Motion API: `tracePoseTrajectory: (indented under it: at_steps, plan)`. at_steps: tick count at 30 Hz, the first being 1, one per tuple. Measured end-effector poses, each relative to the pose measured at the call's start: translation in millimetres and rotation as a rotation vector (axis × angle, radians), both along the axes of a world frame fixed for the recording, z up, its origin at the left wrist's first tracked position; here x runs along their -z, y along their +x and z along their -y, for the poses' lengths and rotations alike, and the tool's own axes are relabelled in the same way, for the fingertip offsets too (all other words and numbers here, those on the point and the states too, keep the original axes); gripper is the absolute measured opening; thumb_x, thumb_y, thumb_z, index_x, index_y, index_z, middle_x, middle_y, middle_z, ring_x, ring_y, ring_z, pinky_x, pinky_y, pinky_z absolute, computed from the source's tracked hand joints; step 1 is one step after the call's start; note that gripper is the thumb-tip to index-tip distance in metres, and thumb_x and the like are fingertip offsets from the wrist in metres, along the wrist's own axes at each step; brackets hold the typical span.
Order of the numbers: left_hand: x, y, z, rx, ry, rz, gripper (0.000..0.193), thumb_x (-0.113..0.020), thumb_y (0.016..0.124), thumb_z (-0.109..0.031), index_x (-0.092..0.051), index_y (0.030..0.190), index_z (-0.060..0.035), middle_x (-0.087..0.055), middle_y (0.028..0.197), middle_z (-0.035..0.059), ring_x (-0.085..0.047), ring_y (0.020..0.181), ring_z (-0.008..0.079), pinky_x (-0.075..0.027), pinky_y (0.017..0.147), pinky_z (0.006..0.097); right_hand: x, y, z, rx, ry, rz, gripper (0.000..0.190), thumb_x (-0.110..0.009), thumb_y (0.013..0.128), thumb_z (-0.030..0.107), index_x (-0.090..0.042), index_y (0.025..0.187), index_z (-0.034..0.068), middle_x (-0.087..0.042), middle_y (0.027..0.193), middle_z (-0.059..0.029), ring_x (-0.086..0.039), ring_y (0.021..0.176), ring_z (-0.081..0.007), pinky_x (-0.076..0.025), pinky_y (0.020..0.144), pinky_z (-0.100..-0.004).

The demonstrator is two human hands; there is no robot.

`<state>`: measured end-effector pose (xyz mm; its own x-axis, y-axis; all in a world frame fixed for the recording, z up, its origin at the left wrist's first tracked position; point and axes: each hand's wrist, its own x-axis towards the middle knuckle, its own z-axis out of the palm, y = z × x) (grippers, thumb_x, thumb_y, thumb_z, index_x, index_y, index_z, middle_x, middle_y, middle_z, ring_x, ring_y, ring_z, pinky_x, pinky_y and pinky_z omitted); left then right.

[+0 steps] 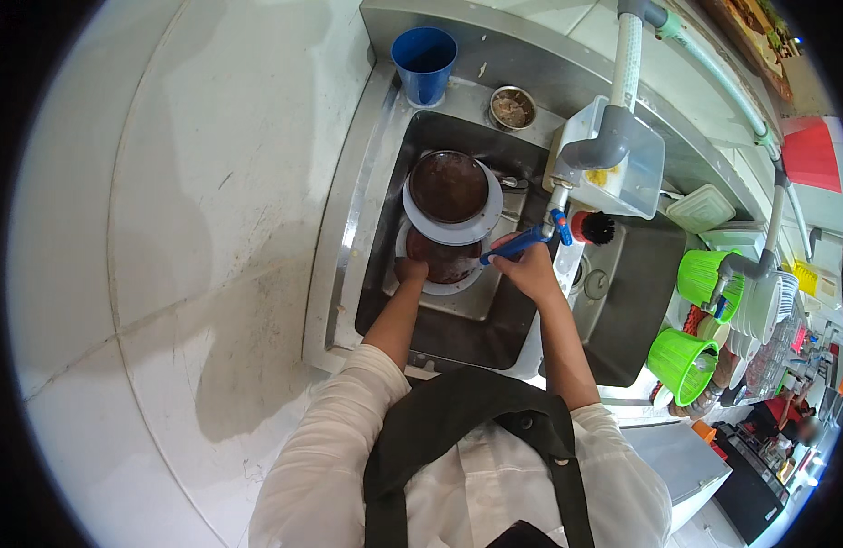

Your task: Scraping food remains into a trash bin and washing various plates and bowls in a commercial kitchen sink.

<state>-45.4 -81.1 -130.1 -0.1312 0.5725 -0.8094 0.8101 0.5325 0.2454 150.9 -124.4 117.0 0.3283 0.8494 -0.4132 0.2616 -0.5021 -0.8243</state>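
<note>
My right hand (520, 260) is closed around a blue hose nozzle (514, 245) that comes off the faucet and points at a dark brown dish (445, 257) in the steel sink basin (455, 335). At that dish's left rim my left hand (411, 269) grips the edge. A white plate (448, 286) lies under the dish. Beyond it another dark round dish (448, 186) rests on a white plate (462, 235). Metal cutlery (511, 198) lies at the right of these dishes, partly hidden.
A blue cup (426, 67) and a small metal bowl (511, 108) stand on the far ledge. Right of the basin are a clear plastic container (630, 164), a red brush with black bristles (592, 227), a second basin (616, 294) and green baskets (683, 363). A person (791, 418) is far right.
</note>
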Motion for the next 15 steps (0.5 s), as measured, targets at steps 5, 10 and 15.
tracePoseTrajectory:
  at_steps: [5,10,15]
  plan:
    - [-30,13,-1,-0.059,-0.1,0.22,0.03,-0.054,0.066,-0.015,-0.054,0.091,0.0027,-0.058,0.086,0.0188,-0.057,0.083,0.0317,-0.045,0.075,0.0373,9,1,3,0.045,0.031,0.014,0.015,-0.065,0.062,0.005,-0.058,0.075,0.001,-0.055,0.062,-0.0012,-0.049,0.054,-0.0072,-0.039,0.05,-0.0211]
    - [-42,35,27,-0.715,-0.278,0.648,0.028,-0.049,0.068,-0.008,-0.049,0.096,-0.0042,-0.056,0.086,0.0108,-0.057,0.077,0.025,-0.048,0.071,0.0366,5,0,0,0.01,-0.048,-0.21,0.014,-0.063,0.063,0.002,-0.057,0.075,-0.001,-0.056,0.062,-0.0043,-0.053,0.054,-0.0098,-0.041,0.05,-0.0222]
    - [2,12,57,-0.92,-0.394,0.998,0.036,-0.045,0.072,-0.004,-0.037,0.107,-0.0041,-0.05,0.093,0.0114,-0.053,0.084,0.027,-0.046,0.075,0.0448,-7,-17,-8,-0.142,0.013,-0.155,0.013,-0.063,0.064,0.002,-0.056,0.074,-0.002,-0.056,0.061,-0.0052,-0.055,0.055,-0.0116,-0.043,0.051,-0.0236]
